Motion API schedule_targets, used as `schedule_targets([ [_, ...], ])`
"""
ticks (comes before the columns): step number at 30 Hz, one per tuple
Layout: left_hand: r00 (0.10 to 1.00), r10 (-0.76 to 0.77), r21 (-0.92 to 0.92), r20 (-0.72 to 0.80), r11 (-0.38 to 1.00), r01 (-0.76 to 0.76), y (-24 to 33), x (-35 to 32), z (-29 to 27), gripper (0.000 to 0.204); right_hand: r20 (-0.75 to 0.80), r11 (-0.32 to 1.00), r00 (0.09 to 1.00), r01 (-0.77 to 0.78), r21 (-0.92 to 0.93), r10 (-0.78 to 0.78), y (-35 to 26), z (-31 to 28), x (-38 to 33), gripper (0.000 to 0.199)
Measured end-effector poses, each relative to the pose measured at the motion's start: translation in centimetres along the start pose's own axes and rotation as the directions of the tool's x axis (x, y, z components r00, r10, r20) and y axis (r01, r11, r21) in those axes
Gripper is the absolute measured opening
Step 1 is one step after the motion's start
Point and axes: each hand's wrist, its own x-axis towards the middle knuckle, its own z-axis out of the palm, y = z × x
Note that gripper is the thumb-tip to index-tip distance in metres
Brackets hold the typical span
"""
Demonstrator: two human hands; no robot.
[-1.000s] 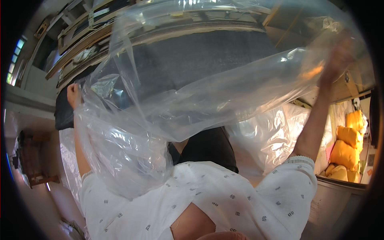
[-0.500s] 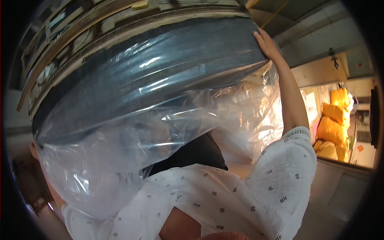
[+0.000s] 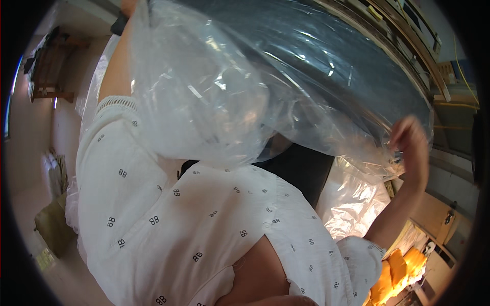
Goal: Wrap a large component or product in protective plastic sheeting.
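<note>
A long dark, blue-grey object (image 3: 352, 46) lies across the top of the view, its kind not clear. Loose clear plastic sheeting (image 3: 204, 97) drapes over it and hangs in folds against my white printed top. Only part of my left hand (image 3: 128, 7) shows at the upper edge, beside a black corner at the sheeting's left end; its fingers are hidden. My right hand (image 3: 411, 136) is beside the right end of the sheeting, bent at the wrist. Motion smears its curled fingers, and whether they grip the film is unclear.
Wooden slats (image 3: 418, 48) run along the far side of the dark object. Yellow-orange bundles (image 3: 400, 270) are piled at the lower right, near a wooden board (image 3: 434, 217). A brown wooden rack (image 3: 51, 76) is on the left, above an olive-green item (image 3: 52, 227).
The view has swung, shifting the dark object up and right. My right hand has left the object's far right corner and come nearer, fingers now curled. My left arm now reaches toward the upper edge.
</note>
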Motion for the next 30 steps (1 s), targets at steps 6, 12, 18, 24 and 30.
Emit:
schedule_targets([
  [6, 0.948, -0.102, -0.217, -0.301, 0.976, 0.036, -0.3, 0.5, 1.4, 0.031, 0.057, 0.679, 0.978, 0.181, -0.712, -0.201, 10.8, 22.6, -1.3, 0.048],
  [12, 0.951, -0.147, -0.336, -0.27, 0.94, 0.05, 5.6, -5.7, 0.3, 0.023, 0.045, 0.842, 0.89, 0.444, -0.305, -0.453, 11.8, 22.7, 2.2, 0.043],
  [18, 0.973, -0.11, -0.449, -0.202, 0.894, 0.008, 11.5, -9.4, -3.3, 0.019, -0.106, 0.97, 0.967, 0.22, -0.108, -0.231, 17.0, -6.0, -18.9, 0.051],
  [24, 0.978, -0.088, -0.3, -0.189, 0.953, 0.028, 10.9, -8.6, -2.6, 0.019, -0.504, 0.719, 0.863, -0.328, -0.613, -0.037, 11.8, 7.0, -14.1, 0.076],
  [30, 0.975, 0.169, -0.229, -0.144, 0.953, -0.199, 9.4, -7.2, -3.3, 0.025, -0.832, 0.534, 0.444, -0.638, -0.555, -0.333, 8.1, -6.6, -27.6, 0.023],
])
